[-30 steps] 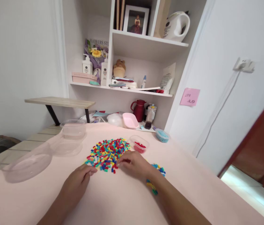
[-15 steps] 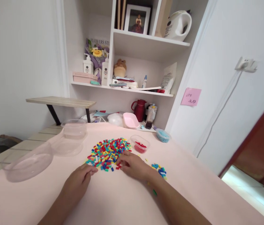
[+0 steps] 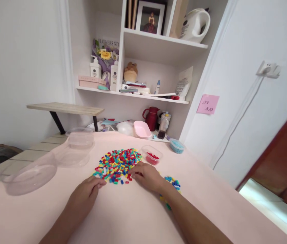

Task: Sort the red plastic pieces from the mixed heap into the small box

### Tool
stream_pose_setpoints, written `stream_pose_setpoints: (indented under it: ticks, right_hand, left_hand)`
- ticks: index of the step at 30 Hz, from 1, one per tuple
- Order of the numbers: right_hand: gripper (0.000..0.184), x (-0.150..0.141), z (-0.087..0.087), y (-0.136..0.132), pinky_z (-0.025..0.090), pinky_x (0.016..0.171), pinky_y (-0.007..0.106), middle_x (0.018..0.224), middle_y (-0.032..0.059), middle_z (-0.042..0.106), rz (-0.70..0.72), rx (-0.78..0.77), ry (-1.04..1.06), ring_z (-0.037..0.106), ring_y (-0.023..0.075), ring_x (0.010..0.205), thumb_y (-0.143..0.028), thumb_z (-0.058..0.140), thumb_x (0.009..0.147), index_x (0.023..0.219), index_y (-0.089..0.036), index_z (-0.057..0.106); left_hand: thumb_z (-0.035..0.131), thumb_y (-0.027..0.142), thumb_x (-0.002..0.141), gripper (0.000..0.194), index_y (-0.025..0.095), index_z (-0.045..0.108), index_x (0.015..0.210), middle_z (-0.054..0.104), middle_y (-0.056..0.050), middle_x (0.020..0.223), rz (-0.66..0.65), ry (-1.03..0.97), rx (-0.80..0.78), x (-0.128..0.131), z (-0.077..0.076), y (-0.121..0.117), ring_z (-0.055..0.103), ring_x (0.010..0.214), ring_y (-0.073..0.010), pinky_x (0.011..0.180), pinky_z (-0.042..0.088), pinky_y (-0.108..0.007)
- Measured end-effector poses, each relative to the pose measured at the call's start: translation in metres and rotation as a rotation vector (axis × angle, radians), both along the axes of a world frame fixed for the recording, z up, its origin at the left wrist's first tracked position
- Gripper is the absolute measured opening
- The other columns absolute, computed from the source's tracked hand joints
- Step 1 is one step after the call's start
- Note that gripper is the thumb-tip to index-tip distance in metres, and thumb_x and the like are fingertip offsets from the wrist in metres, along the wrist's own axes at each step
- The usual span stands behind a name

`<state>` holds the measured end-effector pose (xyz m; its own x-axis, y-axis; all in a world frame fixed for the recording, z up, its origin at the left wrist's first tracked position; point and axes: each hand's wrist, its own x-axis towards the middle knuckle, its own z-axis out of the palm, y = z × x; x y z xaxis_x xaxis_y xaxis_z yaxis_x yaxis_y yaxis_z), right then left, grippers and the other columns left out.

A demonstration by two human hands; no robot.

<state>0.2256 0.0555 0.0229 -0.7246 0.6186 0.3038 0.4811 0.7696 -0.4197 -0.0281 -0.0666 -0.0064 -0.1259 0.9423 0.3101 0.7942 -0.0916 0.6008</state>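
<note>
A pile of small plastic bricks (image 3: 118, 162) in red, yellow, blue, green and white is spread over the pink tabletop (image 3: 113, 217). At its right front edge is my right hand (image 3: 147, 176), fingers bent and drawn together at the bricks. Whatever those fingertips hold is hidden. My left hand (image 3: 87, 193) rests by the pile's left front edge, fingers curled together; its inside cannot be seen. Behind my right hand stands a clear tub (image 3: 147, 150) with red bricks (image 3: 153, 156) in it. A smaller group of blue, yellow and white bricks (image 3: 175, 184) lies beside my right forearm.
Clear plastic containers (image 3: 29, 176) stand on the left. A lidded-looking tub of blue bits (image 3: 177, 146) is at the back right. Behind are a pink basin (image 3: 142, 129), a red jug (image 3: 151, 118) and a bottle (image 3: 163, 127). A small raised wooden shelf (image 3: 65, 108) is at the back left.
My right hand has shifted slightly right and back from the pile's front edge, uncovering a few red bricks. My left hand stays in place. The view has tilted a little.
</note>
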Motion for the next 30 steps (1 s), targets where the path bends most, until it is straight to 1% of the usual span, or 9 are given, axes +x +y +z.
stream_pose_setpoints:
  ticks: [6, 10, 12, 16, 20, 22, 24, 28, 30]
  right_hand:
    - [0.018, 0.004, -0.004, 0.007, 0.042, 0.069, 0.023, 0.089, 0.0014, 0.067, -0.014, -0.036, -0.062, 0.058, 0.0138, 0.075, -0.021, 0.061, 0.081, 0.095, -0.025, 0.072]
    - [0.022, 0.007, -0.005, 0.009, 0.041, 0.07, 0.024, 0.09, 0.0021, 0.067, -0.026, -0.025, -0.075, 0.058, 0.0143, 0.077, -0.021, 0.063, 0.079, 0.099, -0.025, 0.072]
    - [0.022, 0.006, -0.004, 0.008, 0.041, 0.07, 0.024, 0.09, 0.0019, 0.068, -0.038, -0.019, -0.072, 0.059, 0.0145, 0.077, -0.021, 0.064, 0.078, 0.097, -0.025, 0.073]
    - [0.015, 0.0, -0.003, 0.003, 0.039, 0.068, 0.024, 0.087, 0.0004, 0.07, -0.068, -0.009, -0.058, 0.06, 0.0147, 0.078, -0.017, 0.062, 0.077, 0.084, -0.024, 0.073]
    - [0.019, -0.003, -0.002, -0.001, 0.038, 0.067, 0.024, 0.085, -0.0015, 0.071, -0.078, 0.044, -0.046, 0.061, 0.0147, 0.077, -0.012, 0.059, 0.074, 0.077, -0.025, 0.072]
    - [0.021, -0.001, 0.001, 0.002, 0.039, 0.066, 0.023, 0.085, -0.0016, 0.072, -0.081, 0.065, 0.011, 0.061, 0.0142, 0.075, -0.012, 0.057, 0.075, 0.08, -0.025, 0.072]
    - [0.02, 0.004, 0.005, 0.008, 0.041, 0.067, 0.024, 0.085, -0.0003, 0.072, -0.124, 0.095, 0.122, 0.061, 0.0144, 0.073, -0.015, 0.056, 0.079, 0.084, -0.025, 0.073]
    - [0.02, 0.022, 0.012, 0.027, 0.045, 0.07, 0.027, 0.088, 0.0025, 0.072, -0.32, 0.16, 0.385, 0.062, 0.0158, 0.072, -0.024, 0.053, 0.085, 0.09, -0.024, 0.073]
    - [0.021, 0.033, 0.011, 0.035, 0.047, 0.071, 0.029, 0.088, 0.0026, 0.071, -0.426, 0.183, 0.449, 0.062, 0.0165, 0.072, -0.026, 0.052, 0.086, 0.092, -0.024, 0.072]
  left_hand:
    - [0.038, 0.025, 0.085, 0.035, 0.026, 0.073, 0.091, 0.074, -0.002, 0.101, 0.011, 0.008, -0.007, -0.002, -0.004, 0.0, 0.068, 0.097, -0.0189, 0.087, 0.052, -0.031]
    - [0.039, 0.027, 0.085, 0.034, 0.026, 0.073, 0.09, 0.074, -0.002, 0.1, 0.013, 0.023, -0.002, -0.002, -0.004, 0.001, 0.068, 0.096, -0.0188, 0.084, 0.053, -0.03]
    - [0.039, 0.027, 0.085, 0.034, 0.026, 0.073, 0.09, 0.074, -0.002, 0.099, 0.007, 0.025, 0.006, -0.002, -0.003, 0.001, 0.068, 0.095, -0.0186, 0.084, 0.053, -0.03]
    - [0.04, 0.026, 0.084, 0.034, 0.026, 0.074, 0.089, 0.075, -0.002, 0.098, 0.007, 0.021, 0.017, -0.001, 0.0, 0.001, 0.069, 0.095, -0.0187, 0.084, 0.054, -0.03]
    - [0.04, 0.026, 0.084, 0.035, 0.026, 0.074, 0.087, 0.075, -0.002, 0.096, 0.016, 0.026, 0.025, -0.001, 0.001, -0.001, 0.069, 0.093, -0.0189, 0.084, 0.055, -0.031]
    - [0.04, 0.026, 0.083, 0.035, 0.026, 0.074, 0.088, 0.076, -0.002, 0.096, 0.016, 0.029, 0.033, -0.001, 0.001, 0.0, 0.07, 0.093, -0.0188, 0.083, 0.055, -0.03]
    - [0.041, 0.026, 0.082, 0.034, 0.027, 0.075, 0.089, 0.076, -0.002, 0.095, 0.011, 0.033, 0.045, -0.002, -0.001, 0.002, 0.07, 0.092, -0.0187, 0.082, 0.056, -0.03]
    - [0.044, 0.028, 0.081, 0.032, 0.028, 0.075, 0.087, 0.077, -0.001, 0.091, -0.008, 0.035, 0.078, -0.005, -0.004, 0.007, 0.071, 0.089, -0.0184, 0.079, 0.057, -0.028]
    - [0.045, 0.029, 0.08, 0.031, 0.029, 0.075, 0.085, 0.077, 0.0, 0.09, -0.009, 0.03, 0.09, -0.006, -0.005, 0.008, 0.072, 0.088, -0.0181, 0.078, 0.057, -0.027]
